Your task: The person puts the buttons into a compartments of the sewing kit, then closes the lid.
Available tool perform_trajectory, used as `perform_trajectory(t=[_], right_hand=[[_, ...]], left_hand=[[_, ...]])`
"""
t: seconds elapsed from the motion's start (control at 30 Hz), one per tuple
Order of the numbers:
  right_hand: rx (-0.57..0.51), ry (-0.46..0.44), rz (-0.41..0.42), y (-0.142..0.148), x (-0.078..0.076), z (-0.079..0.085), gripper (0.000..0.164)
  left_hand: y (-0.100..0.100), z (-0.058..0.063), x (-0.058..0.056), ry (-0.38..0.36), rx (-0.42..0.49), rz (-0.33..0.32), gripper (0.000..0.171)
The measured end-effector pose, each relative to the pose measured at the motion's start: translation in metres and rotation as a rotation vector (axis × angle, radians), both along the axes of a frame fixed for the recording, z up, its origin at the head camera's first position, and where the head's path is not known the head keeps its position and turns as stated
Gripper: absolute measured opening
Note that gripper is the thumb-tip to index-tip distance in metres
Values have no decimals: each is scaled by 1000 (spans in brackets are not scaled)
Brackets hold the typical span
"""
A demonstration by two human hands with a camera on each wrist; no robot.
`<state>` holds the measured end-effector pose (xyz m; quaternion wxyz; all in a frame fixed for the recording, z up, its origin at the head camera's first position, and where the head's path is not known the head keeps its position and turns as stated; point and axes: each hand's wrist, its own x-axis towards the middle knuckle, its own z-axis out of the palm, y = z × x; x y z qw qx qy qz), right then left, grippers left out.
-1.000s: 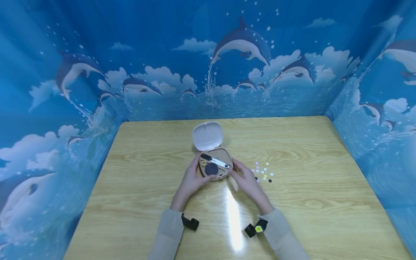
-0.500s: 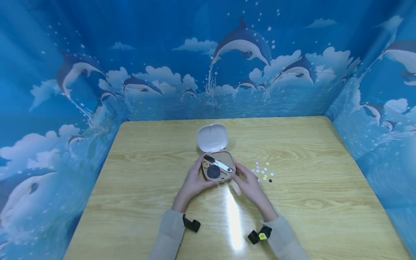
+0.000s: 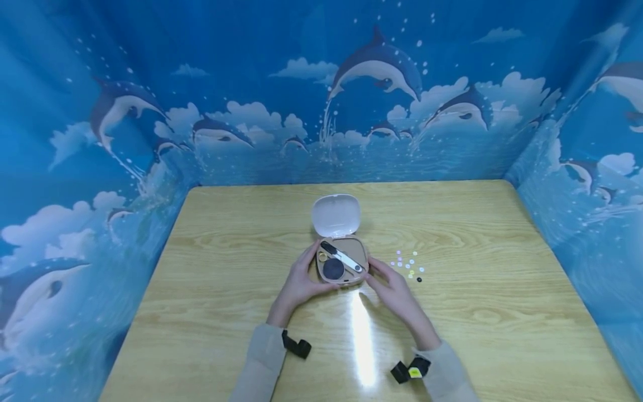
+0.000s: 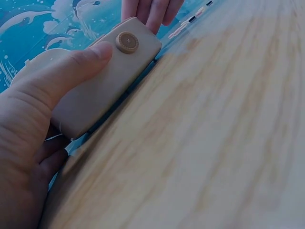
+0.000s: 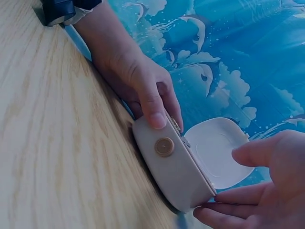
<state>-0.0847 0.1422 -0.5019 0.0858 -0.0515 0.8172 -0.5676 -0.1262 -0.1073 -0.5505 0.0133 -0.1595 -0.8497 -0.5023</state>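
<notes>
A beige sewing-kit case (image 3: 355, 247) sits on the table with its white lid (image 3: 336, 216) raised at the back. Inside lie a slim black-and-white tool (image 3: 348, 261), a dark round disc (image 3: 334, 269) and a small gold-coloured round piece (image 3: 322, 257). My left hand (image 3: 300, 283) grips the case's left side, its thumb pressed on the front wall near a round brown clasp (image 4: 127, 43). At the right side, my right hand (image 5: 271, 186) touches the case's corner with extended fingers; its thumb stands away from the wall.
Several small buttons (image 3: 412, 272), white, lilac, yellow and black, lie scattered on the wooden table (image 3: 502, 312) to the right of the case. A blue dolphin-print curtain (image 3: 281, 100) borders the table at the back and sides.
The case has shifted right and slightly toward me, turning squarer to the table, with both hands alongside it. My right forearm has moved a little right and nearer.
</notes>
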Motion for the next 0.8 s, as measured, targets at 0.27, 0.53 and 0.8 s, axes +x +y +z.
perform_trajectory(t=[0.27,0.53,0.8], right_hand=[[16,109,-8,12,-2,11,52],[-151,316,-49,36,-17,15,43],[-239,396,-114,62,-32,9,46]], left_hand=[[-1,-2,0,-24,11,-6,124],[-2,-3,0,-40,-3,-1,124],[-2,-2,0,-60,-10,-3,124]])
